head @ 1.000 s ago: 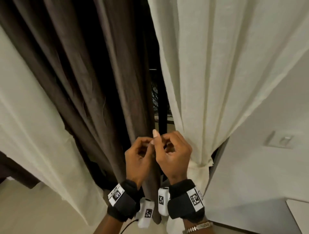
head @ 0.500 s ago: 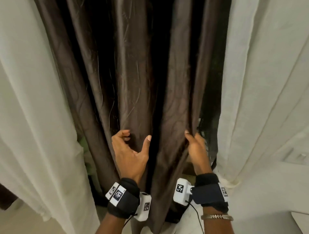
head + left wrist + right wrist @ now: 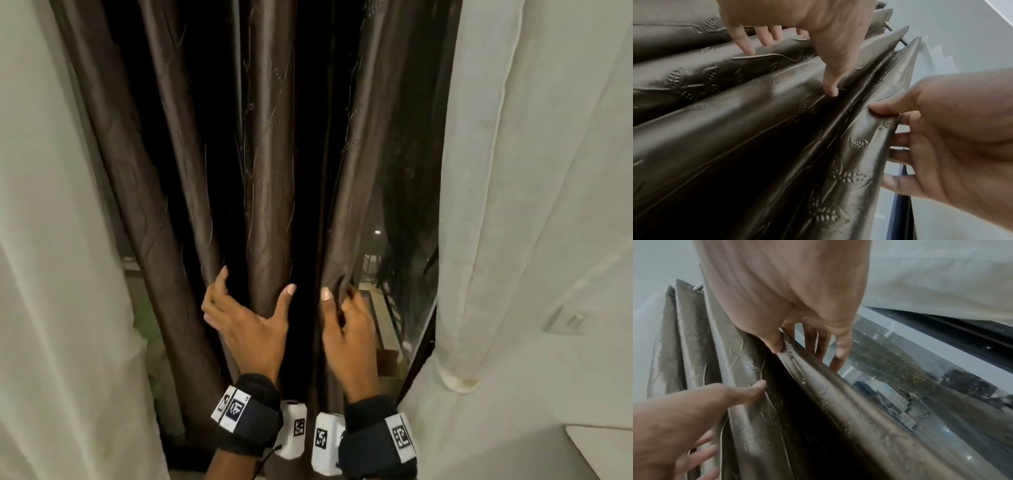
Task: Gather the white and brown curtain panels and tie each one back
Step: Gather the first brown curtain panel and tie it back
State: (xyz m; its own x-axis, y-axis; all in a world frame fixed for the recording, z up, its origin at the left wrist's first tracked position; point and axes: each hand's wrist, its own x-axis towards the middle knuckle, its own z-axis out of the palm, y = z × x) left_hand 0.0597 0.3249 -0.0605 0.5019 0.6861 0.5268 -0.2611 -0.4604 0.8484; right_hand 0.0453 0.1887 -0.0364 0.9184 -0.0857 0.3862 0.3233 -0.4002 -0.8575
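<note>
Moved off the tied white panel point(image 3: 534, 205) at 3 o'clock, onto the brown curtain point(image 3: 270, 192) at 12. Right hand point(image 3: 346, 329) pinching its edge; left hand point(image 3: 246, 322) spread, probably only touching. Best gather fold by fold.

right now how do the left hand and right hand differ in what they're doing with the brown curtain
The left hand is spread open, fingers and thumb straight against the folds of the brown curtain; the right hand pinches the curtain's right edge between thumb and curled fingers. The left hand spans a fold mid-panel; the right hand sits at the edge beside the window glass. Both touch the same panel at about the same height.
</note>
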